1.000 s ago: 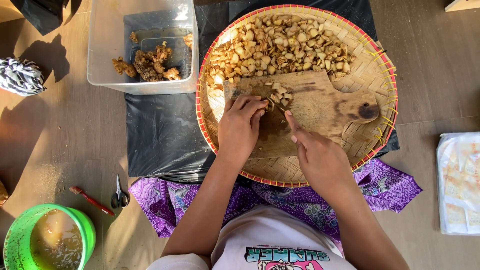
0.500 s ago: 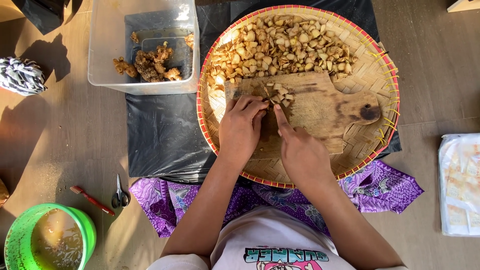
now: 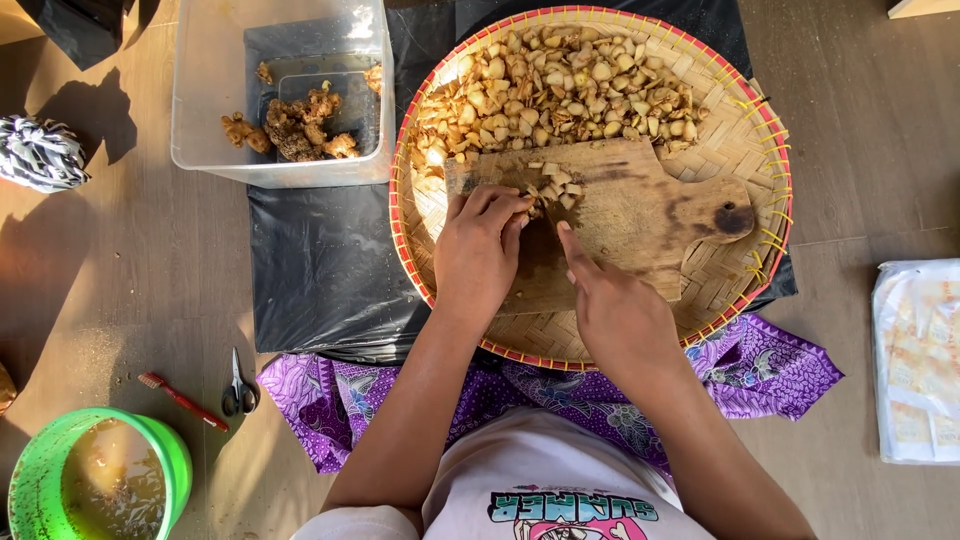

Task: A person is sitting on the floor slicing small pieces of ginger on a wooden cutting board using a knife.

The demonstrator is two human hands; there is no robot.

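Observation:
A wooden cutting board (image 3: 650, 210) lies in a round woven tray (image 3: 745, 140) with a red rim. A heap of pale chopped root pieces (image 3: 560, 90) fills the tray's far side. My left hand (image 3: 480, 250) presses curled fingers on a root piece at the board's left end, beside a few cut bits (image 3: 555, 185). My right hand (image 3: 610, 305) is close to its right, index finger stretched forward along a knife seen edge-on. The blade is mostly hidden.
A clear plastic box (image 3: 200, 110) at the far left holds whole knobbly roots (image 3: 295, 125). Black sheet (image 3: 320, 270) and purple cloth (image 3: 770, 370) lie under the tray. Scissors (image 3: 238, 385), a red brush (image 3: 180, 398), a green bucket (image 3: 175, 450) sit near left; a plastic packet (image 3: 915, 360) right.
My right hand has moved left and forward, from apart to close beside my left hand. My left hand has stayed on the board's left end.

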